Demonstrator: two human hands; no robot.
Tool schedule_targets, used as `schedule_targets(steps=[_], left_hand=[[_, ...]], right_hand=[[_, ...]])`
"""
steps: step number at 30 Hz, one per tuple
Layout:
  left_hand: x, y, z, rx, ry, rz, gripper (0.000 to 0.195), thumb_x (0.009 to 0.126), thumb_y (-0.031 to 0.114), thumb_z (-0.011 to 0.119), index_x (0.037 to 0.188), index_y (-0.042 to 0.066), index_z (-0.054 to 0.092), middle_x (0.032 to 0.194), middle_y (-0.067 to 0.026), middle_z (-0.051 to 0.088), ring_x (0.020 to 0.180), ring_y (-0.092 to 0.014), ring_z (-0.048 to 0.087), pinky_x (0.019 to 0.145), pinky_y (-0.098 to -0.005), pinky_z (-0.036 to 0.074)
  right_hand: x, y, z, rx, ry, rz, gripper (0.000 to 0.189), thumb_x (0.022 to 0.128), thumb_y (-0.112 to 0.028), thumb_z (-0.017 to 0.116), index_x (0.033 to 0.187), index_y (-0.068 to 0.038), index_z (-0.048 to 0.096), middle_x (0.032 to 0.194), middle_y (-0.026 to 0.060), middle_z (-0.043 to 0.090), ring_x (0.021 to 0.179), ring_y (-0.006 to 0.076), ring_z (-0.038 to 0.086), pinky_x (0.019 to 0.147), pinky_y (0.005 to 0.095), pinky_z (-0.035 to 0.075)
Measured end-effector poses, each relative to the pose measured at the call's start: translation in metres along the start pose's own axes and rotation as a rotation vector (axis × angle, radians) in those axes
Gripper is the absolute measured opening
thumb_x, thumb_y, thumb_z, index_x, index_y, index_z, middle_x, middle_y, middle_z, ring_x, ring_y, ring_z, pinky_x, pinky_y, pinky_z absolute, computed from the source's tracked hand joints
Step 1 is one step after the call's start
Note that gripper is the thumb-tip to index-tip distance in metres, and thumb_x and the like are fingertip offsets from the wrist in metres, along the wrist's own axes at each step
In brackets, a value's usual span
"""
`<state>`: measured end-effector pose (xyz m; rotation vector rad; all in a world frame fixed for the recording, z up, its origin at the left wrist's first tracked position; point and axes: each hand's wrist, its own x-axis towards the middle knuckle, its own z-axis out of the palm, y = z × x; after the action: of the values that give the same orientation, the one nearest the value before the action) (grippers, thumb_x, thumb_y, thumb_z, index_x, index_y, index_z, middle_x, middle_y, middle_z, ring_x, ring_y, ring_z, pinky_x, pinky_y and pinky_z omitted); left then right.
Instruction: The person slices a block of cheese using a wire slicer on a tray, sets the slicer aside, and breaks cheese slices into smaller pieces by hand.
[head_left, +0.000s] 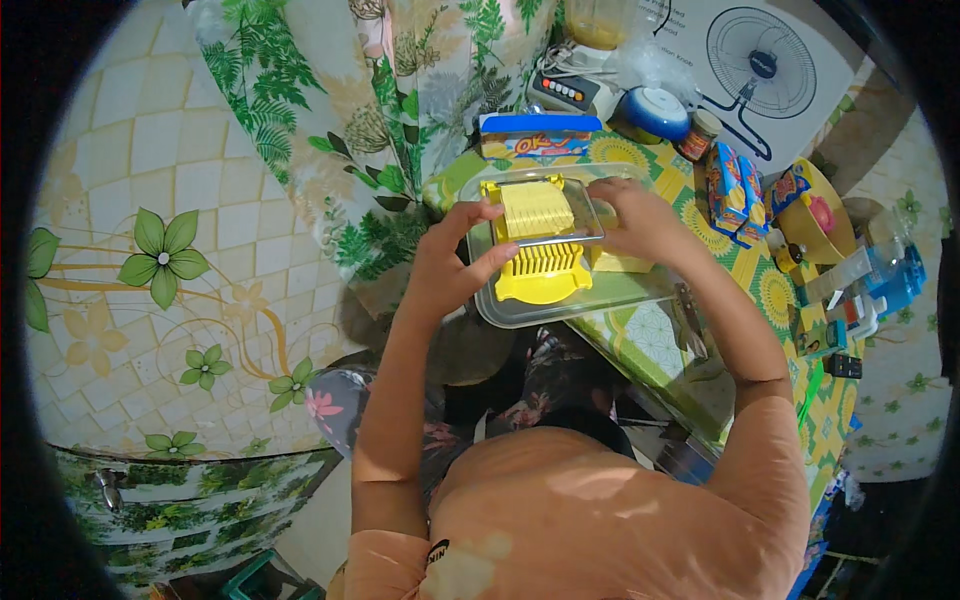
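A yellow plastic slicer (544, 276) with a slotted bed lies over a clear plastic tray (517, 319). Its metal-framed upper part is raised, and a pale yellow block with parallel cuts (537, 211), perhaps cheese or butter, sits within the frame. My left hand (457, 259) grips the slicer's left side, thumb at the frame's lower corner and fingers at the upper left. My right hand (637, 221) is at the frame's right edge, its fingertips partly hidden. Under that hand, another pale yellow block (621, 260) rests in the tray, partly covered.
Biscuit packs (727, 191) and a jar (699, 135) stand on the patterned tablecloth at the right. Behind the tray are a biscuit box (538, 136), a blender base (574, 91) and a blue bowl (654, 112). A yellow bowl (834, 236) and bottles stand farther right.
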<state>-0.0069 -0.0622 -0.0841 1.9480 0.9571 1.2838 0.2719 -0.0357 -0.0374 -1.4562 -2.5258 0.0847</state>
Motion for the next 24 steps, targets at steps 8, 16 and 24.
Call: schedule_targets(steps=[8,16,24], left_hand=[[-0.003,-0.004,0.0,-0.03,0.014,0.012,0.044,0.081,0.015,0.076,0.117,0.0,0.054,0.122,-0.013,0.062,0.12,-0.022,0.055,0.106,-0.0368,0.039],[-0.007,0.0,0.001,0.034,-0.008,0.0,0.047,0.081,0.015,0.077,0.119,-0.001,0.054,0.123,-0.0132,0.061,0.124,-0.023,0.053,0.107,-0.0369,0.038],[-0.014,-0.004,0.004,0.043,-0.008,0.003,0.048,0.081,0.017,0.077,0.12,0.001,0.056,0.126,-0.0115,0.061,0.126,-0.022,0.052,0.107,-0.0371,0.038]], right_hand=[[-0.022,-0.038,-0.02,0.157,0.202,-0.264,0.033,0.078,-0.007,0.063,0.111,-0.006,0.065,0.115,0.0126,0.062,0.108,0.0323,0.058,0.091,0.0418,0.049],[-0.027,-0.045,-0.009,0.215,0.195,-0.269,0.026,0.083,-0.01,0.065,0.108,-0.006,0.067,0.105,0.0101,0.066,0.098,0.0319,0.062,0.083,0.0406,0.051],[-0.028,-0.044,-0.009,0.252,0.168,-0.28,0.022,0.082,-0.009,0.066,0.103,-0.005,0.069,0.105,0.0098,0.066,0.096,0.0311,0.063,0.082,0.0394,0.052]])
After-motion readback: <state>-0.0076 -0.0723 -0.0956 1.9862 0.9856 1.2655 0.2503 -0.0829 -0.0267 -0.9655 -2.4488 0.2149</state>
